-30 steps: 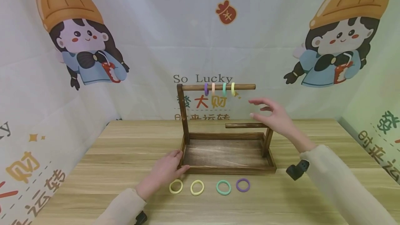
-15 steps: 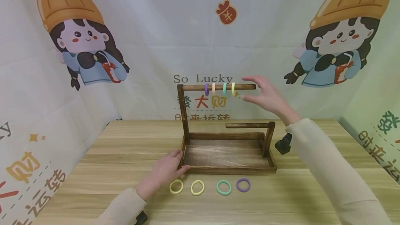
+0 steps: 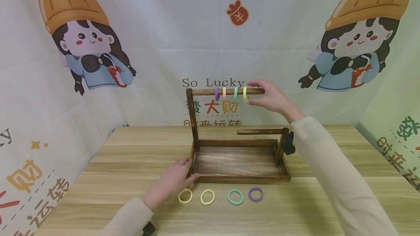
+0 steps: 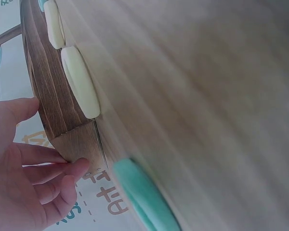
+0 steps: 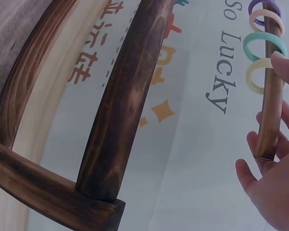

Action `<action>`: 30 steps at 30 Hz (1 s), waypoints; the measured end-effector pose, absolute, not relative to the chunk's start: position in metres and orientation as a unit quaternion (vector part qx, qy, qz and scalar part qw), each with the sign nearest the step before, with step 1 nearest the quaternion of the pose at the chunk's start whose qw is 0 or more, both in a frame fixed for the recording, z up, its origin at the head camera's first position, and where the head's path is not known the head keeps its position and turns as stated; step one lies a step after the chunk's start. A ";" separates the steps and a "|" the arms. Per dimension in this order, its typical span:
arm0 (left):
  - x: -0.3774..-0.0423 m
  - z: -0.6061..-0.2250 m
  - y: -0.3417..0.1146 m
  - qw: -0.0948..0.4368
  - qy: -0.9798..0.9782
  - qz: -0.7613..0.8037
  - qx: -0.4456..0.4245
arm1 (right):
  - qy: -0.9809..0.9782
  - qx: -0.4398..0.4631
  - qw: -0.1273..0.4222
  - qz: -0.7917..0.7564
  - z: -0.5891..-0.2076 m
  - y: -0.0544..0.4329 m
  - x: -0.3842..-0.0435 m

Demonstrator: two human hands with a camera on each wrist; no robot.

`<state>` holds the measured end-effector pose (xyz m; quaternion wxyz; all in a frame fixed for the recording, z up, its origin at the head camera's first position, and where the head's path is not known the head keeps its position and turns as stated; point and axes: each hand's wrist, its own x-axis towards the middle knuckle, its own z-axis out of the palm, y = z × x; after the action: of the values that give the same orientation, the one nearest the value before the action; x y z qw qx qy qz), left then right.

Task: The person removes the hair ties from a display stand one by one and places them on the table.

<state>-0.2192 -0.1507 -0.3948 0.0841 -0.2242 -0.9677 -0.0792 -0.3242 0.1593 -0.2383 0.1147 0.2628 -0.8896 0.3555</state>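
Observation:
A dark wooden rack with a tray base (image 3: 242,179) stands on the table; its upper rod (image 3: 204,92) carries a purple ring (image 3: 217,94), a pink ring (image 3: 224,93), a green ring (image 3: 236,94) and a yellow ring (image 3: 244,93). My right hand (image 3: 273,97) is around the rod's free end, thumb and forefinger apart. Its fingertips are right at the yellow ring, and in the right wrist view the thumb (image 5: 285,67) overlaps that ring's edge. My left hand (image 3: 172,179) grips the tray's front left corner, thumb on the front wall (image 4: 50,72) and fingers at the side.
In front of the tray lie two yellow rings (image 3: 207,197), a green ring (image 3: 235,197) and a purple ring (image 3: 255,194). Another green ring (image 4: 144,195) shows near the left hand in the left wrist view. A shorter, lower rod (image 3: 259,132) juts leftward from the rack's right post.
My right hand has risen from beside the lower rod and moved left over the upper rod's end to the yellow ring. The left hand and the rings have stayed put.

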 end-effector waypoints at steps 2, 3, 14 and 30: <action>-0.219 -0.395 -0.151 0.085 -0.968 -0.079 -0.225 | -0.889 0.262 0.112 0.360 -0.238 0.158 -0.324; -0.219 -0.394 -0.151 0.085 -0.968 -0.078 -0.225 | -0.887 0.262 0.109 0.365 -0.238 0.157 -0.324; -0.219 -0.395 -0.151 0.087 -0.967 -0.077 -0.226 | -0.886 0.247 0.098 0.381 -0.238 0.147 -0.326; -0.219 -0.393 -0.150 0.082 -0.968 -0.075 -0.224 | -0.878 0.247 0.132 0.389 -0.243 0.152 -0.326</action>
<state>-0.2186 -0.1499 -0.3930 0.0818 -0.2236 -0.9683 -0.0755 -0.3262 0.1516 -0.2425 0.1323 0.2467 -0.8779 0.3885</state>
